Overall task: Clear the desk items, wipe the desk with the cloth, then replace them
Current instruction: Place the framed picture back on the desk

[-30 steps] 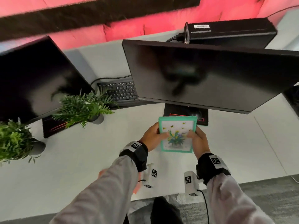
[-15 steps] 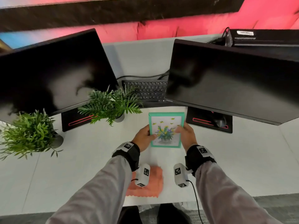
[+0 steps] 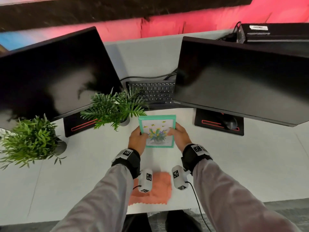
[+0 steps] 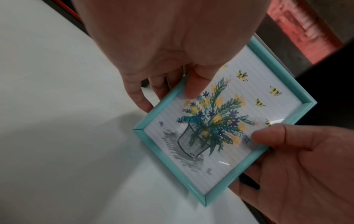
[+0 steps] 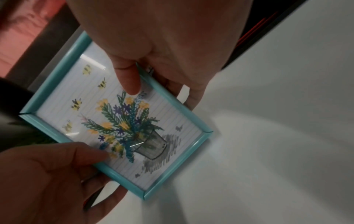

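Note:
A small teal picture frame point(image 3: 157, 131) with a drawing of flowers and bees is held by both hands over the white desk point(image 3: 83, 164), between the two monitors. My left hand point(image 3: 139, 136) grips its left edge, thumb point(image 4: 197, 84) on the glass and fingers behind. My right hand point(image 3: 175, 132) grips the right edge the same way, thumb point(image 5: 130, 81) on the glass. The frame point(image 4: 220, 121) faces up towards me, tilted. An orange cloth point(image 3: 155, 190) lies flat near the desk's front edge, below my wrists.
Two potted green plants point(image 3: 115, 109) point(image 3: 28, 141) stand left of the frame. Two dark monitors point(image 3: 50, 77) point(image 3: 242, 81) flank a black keyboard point(image 3: 153, 92) behind it. A mouse point(image 3: 231, 123) sits on the right monitor's base. A black box point(image 3: 274, 32) is at the back right.
Both hands have carried the frame leftwards, from in front of the right monitor's base to the gap between the monitors, beside the nearer plant. The cloth has come into view.

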